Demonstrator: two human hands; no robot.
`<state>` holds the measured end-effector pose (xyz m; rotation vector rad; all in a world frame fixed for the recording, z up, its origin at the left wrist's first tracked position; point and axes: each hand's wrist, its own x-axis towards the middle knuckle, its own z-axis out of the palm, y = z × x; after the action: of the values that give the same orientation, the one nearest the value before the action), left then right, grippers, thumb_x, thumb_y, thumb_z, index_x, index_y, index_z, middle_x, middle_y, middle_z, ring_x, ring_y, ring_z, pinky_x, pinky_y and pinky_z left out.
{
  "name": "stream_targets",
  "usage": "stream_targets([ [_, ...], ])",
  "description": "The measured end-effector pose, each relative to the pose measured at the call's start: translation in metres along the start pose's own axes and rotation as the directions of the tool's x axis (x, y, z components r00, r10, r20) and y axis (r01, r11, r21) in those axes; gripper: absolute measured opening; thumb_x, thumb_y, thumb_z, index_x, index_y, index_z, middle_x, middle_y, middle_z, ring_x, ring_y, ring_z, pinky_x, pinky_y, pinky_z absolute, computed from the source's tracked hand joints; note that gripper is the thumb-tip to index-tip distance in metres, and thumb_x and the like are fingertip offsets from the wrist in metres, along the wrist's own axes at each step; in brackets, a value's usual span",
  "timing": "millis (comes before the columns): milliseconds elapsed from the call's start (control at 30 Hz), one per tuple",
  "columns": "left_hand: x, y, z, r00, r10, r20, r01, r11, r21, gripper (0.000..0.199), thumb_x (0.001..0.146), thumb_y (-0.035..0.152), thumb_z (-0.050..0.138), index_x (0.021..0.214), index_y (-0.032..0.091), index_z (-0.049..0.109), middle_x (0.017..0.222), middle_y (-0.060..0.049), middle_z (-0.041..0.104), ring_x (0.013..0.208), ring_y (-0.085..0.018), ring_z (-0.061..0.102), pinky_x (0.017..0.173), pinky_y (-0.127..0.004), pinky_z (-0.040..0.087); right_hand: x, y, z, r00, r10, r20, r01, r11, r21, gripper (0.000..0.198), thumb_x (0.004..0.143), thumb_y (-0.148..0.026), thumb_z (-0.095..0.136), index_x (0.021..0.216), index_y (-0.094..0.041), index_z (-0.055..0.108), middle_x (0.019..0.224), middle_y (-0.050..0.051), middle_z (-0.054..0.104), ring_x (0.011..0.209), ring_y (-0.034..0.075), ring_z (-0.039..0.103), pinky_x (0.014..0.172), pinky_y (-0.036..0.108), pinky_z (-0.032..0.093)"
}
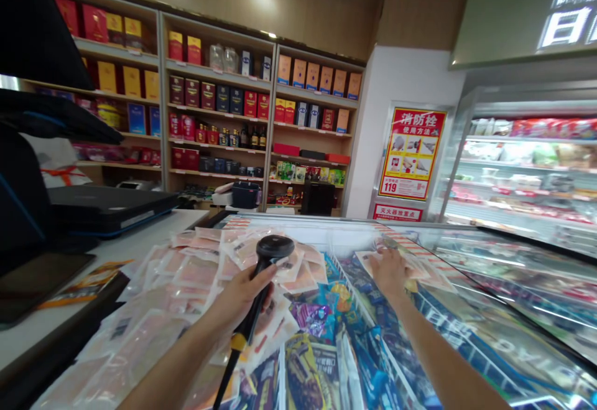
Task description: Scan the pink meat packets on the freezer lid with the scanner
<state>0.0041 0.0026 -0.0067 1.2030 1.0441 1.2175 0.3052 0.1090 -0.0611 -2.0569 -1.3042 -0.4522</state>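
Note:
My left hand [246, 298] is wrapped round the handle of a black barcode scanner [275, 247], held upright with its head at the top and its cable hanging down. Under and behind it, many flat clear packets [163, 310] with pinkish contents lie overlapping on the glass top of a chest freezer. Farther right, my right hand [390, 272] reaches over the glass, its fingers curled on a similar clear packet [364, 262]. More such packets [431, 273] lie just right of that hand. Blur partly obscures its fingertips.
Below the glass are colourful ice-cream wrappers [317, 316] and white wire dividers [357, 292]. A white counter [112, 251] with a black device [107, 205] stands at left. Shelves of boxed goods [228, 96] line the back wall; a lit refrigerated display [527, 167] is at right.

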Motion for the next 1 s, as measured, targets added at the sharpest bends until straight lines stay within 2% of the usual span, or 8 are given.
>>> stream_targets([
  [67,0.001,-0.001,-0.001,1.000,0.002,-0.007,-0.002,1.000,0.016,0.035,0.061,0.048,0.054,0.061,0.015,0.043,0.043,0.004,0.046,0.035,-0.005,0.039,0.036,-0.016,0.029,-0.013,-0.028,-0.002,0.986,-0.117,0.121,0.109,0.991,0.074,0.032,0.074,-0.037,0.040,0.094,-0.018,0.056,0.103,0.010,0.054,0.098,0.025,0.045,0.078,0.039,0.032],
  [200,0.002,-0.002,-0.003,0.999,0.012,-0.038,-0.012,1.000,0.000,0.033,0.061,0.047,0.055,0.065,0.015,0.045,0.045,0.004,0.048,0.037,-0.005,0.041,0.037,-0.016,0.031,-0.036,-0.075,0.005,0.900,-0.220,0.377,0.142,0.964,0.224,0.034,0.073,-0.041,0.039,0.093,-0.020,0.057,0.094,0.007,0.060,0.094,0.023,0.051,0.075,0.035,0.035],
  [333,0.003,0.000,-0.006,0.996,0.011,-0.086,-0.014,0.999,-0.033,0.031,0.062,0.044,0.055,0.066,0.016,0.043,0.047,0.005,0.048,0.037,-0.005,0.042,0.036,-0.016,0.032,-0.045,-0.102,0.016,0.881,-0.254,0.400,0.164,0.956,0.245,0.037,0.071,-0.039,0.042,0.100,-0.021,0.054,0.098,0.007,0.059,0.095,0.024,0.050,0.076,0.037,0.035],
  [433,0.003,0.004,-0.008,0.993,0.015,-0.119,-0.021,0.999,-0.043,0.032,0.062,0.045,0.055,0.068,0.016,0.044,0.048,0.004,0.048,0.037,-0.005,0.043,0.036,-0.016,0.033,-0.044,-0.111,0.022,0.870,-0.338,0.358,0.283,0.938,0.198,0.035,0.070,-0.037,0.044,0.102,-0.025,0.054,0.103,0.006,0.057,0.096,0.025,0.048,0.075,0.039,0.034],
  [533,0.002,0.007,-0.010,0.992,0.006,-0.129,-0.012,0.999,-0.046,0.033,0.061,0.046,0.055,0.068,0.015,0.045,0.048,0.004,0.049,0.037,-0.005,0.043,0.036,-0.016,0.034,-0.040,-0.113,0.023,0.844,-0.412,0.344,0.379,0.911,0.163,0.026,0.073,-0.030,0.042,0.092,-0.028,0.059,0.097,0.005,0.059,0.092,0.023,0.049,0.075,0.038,0.034],
  [733,0.002,0.006,-0.009,0.995,-0.018,-0.097,0.013,0.999,-0.047,0.034,0.062,0.047,0.054,0.066,0.016,0.044,0.047,0.004,0.049,0.037,-0.005,0.043,0.037,-0.016,0.033,-0.039,-0.091,0.019,0.821,-0.488,0.294,0.449,0.872,0.193,0.028,0.076,-0.024,0.037,0.086,-0.025,0.063,0.098,0.004,0.059,0.092,0.019,0.050,0.078,0.031,0.032],
  [833,0.001,0.004,-0.007,0.998,-0.025,-0.051,0.022,0.998,-0.055,0.034,0.063,0.047,0.053,0.067,0.015,0.044,0.048,0.004,0.048,0.037,-0.005,0.042,0.037,-0.016,0.032,-0.035,-0.071,0.018,0.795,-0.496,0.350,0.424,0.866,0.265,0.028,0.072,-0.019,0.040,0.086,-0.021,0.064,0.101,0.005,0.058,0.094,0.017,0.050,0.080,0.026,0.033],
  [1000,-0.001,0.003,-0.003,1.000,-0.023,0.000,0.023,0.999,-0.045,0.035,0.063,0.048,0.054,0.068,0.015,0.044,0.049,0.004,0.049,0.038,-0.005,0.042,0.037,-0.017,0.032,-0.025,-0.056,0.013,0.758,-0.443,0.480,0.335,0.894,0.297,0.027,0.071,-0.024,0.039,0.072,-0.018,0.065,0.078,0.004,0.065,0.079,0.016,0.057,0.068,0.023,0.038],
])
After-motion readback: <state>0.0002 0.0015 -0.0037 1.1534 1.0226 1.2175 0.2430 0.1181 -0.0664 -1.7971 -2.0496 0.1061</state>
